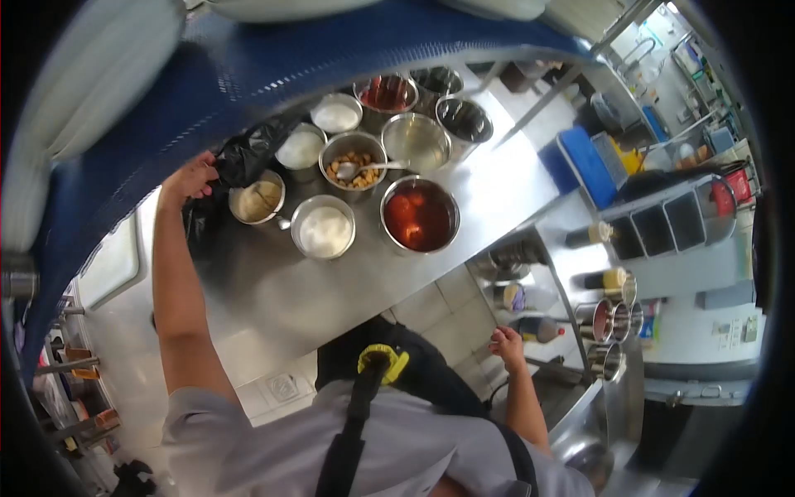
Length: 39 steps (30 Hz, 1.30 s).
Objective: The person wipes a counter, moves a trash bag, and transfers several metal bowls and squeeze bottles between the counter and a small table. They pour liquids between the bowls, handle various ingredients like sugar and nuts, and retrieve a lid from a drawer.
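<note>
My left hand (195, 177) has its fingers closed on the edge of a black plastic bag (248, 156) at the left of the steel counter. Beside the bag stands a metal pot of beige paste (255, 201) with a utensil in it. My right hand (505, 346) hangs in front of my body at the right, its fingers curled together; whether it holds anything small cannot be made out. Nearby are a pot of white content (324, 231), a bowl of brown chunks with a spoon (348, 162) and a pot of red liquid (419, 214).
More metal pots (416, 142) stand at the counter's far side. A blue container (586, 166) is at the right. Bottles and metal containers (608, 362) line a lower steel shelf. A white board (114, 257) lies at the left. A blue shelf edge (331, 54) hangs above.
</note>
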{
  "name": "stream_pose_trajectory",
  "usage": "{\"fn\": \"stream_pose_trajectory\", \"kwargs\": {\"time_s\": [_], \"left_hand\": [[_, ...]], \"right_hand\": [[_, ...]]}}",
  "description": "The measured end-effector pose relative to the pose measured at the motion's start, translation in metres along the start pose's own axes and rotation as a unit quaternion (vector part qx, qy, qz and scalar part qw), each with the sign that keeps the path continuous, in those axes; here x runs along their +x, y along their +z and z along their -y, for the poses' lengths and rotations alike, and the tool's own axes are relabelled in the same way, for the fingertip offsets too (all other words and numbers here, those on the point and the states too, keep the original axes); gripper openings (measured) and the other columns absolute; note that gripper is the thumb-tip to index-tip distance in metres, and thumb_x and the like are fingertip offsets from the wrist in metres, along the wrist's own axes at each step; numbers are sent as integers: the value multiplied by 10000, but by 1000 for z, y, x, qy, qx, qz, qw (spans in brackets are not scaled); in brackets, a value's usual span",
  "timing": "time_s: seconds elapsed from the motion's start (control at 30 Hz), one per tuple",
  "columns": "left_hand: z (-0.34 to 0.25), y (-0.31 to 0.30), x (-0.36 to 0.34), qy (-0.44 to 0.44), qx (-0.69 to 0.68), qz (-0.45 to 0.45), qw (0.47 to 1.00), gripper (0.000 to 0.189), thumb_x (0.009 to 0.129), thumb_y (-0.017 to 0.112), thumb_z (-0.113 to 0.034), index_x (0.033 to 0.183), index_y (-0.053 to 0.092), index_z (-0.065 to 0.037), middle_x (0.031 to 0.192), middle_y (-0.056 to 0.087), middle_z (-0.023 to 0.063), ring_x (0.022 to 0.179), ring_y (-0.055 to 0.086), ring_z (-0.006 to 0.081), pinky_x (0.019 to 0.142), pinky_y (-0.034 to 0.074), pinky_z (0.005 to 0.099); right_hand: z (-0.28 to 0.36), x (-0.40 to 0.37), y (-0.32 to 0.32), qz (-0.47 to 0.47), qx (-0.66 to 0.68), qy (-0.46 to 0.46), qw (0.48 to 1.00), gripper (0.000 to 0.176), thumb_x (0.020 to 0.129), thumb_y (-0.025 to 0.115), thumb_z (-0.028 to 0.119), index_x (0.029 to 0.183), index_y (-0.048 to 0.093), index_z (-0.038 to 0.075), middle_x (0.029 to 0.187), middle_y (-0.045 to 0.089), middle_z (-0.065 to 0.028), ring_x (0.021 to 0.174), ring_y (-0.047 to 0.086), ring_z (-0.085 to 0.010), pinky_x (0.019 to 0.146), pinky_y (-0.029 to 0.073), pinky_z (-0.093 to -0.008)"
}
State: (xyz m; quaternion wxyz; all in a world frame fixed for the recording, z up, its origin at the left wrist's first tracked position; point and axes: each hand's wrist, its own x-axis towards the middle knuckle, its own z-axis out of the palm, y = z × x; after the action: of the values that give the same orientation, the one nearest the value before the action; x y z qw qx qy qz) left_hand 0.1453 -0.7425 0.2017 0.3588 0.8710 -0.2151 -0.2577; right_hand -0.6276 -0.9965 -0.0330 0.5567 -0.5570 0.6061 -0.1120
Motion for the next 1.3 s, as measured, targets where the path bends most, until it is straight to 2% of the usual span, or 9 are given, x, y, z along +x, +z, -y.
{"fn": "stream_pose_trajectory", "kwargs": {"time_s": [0.2, 0.4, 0.53, 0.67, 0.73, 0.9, 1.0, 1.13, 1.3], "left_hand": [[-2, 6, -4, 1, 28, 160, 987, 109, 825, 627, -152, 917, 604, -98, 763, 585, -38, 590, 565, 70, 512, 439, 218], [59, 16, -2, 70, -94, 94, 989, 177, 888, 615, -159, 1021, 674, -59, 890, 648, -46, 816, 567, 64, 737, 441, 227], [150, 38, 37, 65, -296, 10, 953, 378, 886, 639, -162, 1221, 613, 11, 1103, 643, 37, 1022, 588, 133, 862, 476, 268], [111, 63, -3, 3, -446, -108, 889, 315, 891, 630, -111, 1195, 609, -29, 1071, 664, 59, 992, 630, 164, 891, 491, 275], [101, 69, -17, -6, -384, -168, 908, 345, 886, 643, -128, 1213, 603, -27, 1076, 662, 66, 1035, 617, 166, 922, 467, 266], [82, 48, -43, 88, -241, -110, 960, 151, 856, 590, -160, 749, 619, -57, 675, 509, -39, 615, 437, 86, 581, 343, 264], [79, 39, -56, 102, -53, -197, 974, 185, 842, 590, -166, 753, 608, -5, 667, 543, 39, 632, 490, 141, 603, 390, 301], [90, 31, -50, 134, -124, -347, 920, 208, 847, 595, -181, 837, 661, 15, 667, 581, 67, 658, 520, 168, 638, 424, 337], [101, 4, -45, 65, -144, -200, 967, 245, 897, 580, -210, 888, 687, 10, 716, 612, 4, 703, 550, 76, 644, 424, 241]], "right_hand": [[35, -33, 14, -3, -84, 53, 995, 336, 937, 628, 211, 1191, 604, -7, 868, 669, -65, 655, 621, -131, 583, 487, -265], [265, -64, 128, 159, -205, -212, 942, 261, 923, 642, 194, 1083, 666, -10, 801, 668, -92, 696, 622, -152, 650, 497, -292], [361, -73, 239, 269, -217, -480, 806, 194, 878, 643, 170, 1032, 692, 63, 876, 668, -134, 789, 649, -290, 698, 515, -379], [379, -64, 363, 176, -256, -732, 607, 304, 872, 656, 282, 1088, 667, 68, 927, 663, -89, 950, 612, -257, 854, 457, -402], [387, -74, 400, 152, -370, -739, 542, 253, 846, 663, 263, 1026, 678, 87, 907, 664, -70, 956, 592, -245, 882, 421, -398], [375, -68, 440, 130, -472, -745, 453, 164, 763, 673, 189, 915, 689, 129, 882, 667, -47, 928, 570, -218, 898, 384, -380], [374, -69, 436, 152, -469, -744, 452, 156, 748, 658, 156, 899, 691, 131, 875, 666, -34, 943, 568, -212, 917, 379, -390], [370, -77, 422, 159, -518, -738, 402, 151, 770, 646, 157, 912, 696, 144, 902, 666, -14, 976, 569, -209, 991, 363, -418], [359, -88, 409, 178, -547, -718, 393, 157, 786, 646, 170, 933, 698, 158, 933, 661, 6, 1039, 560, -206, 1077, 321, -449]]}}
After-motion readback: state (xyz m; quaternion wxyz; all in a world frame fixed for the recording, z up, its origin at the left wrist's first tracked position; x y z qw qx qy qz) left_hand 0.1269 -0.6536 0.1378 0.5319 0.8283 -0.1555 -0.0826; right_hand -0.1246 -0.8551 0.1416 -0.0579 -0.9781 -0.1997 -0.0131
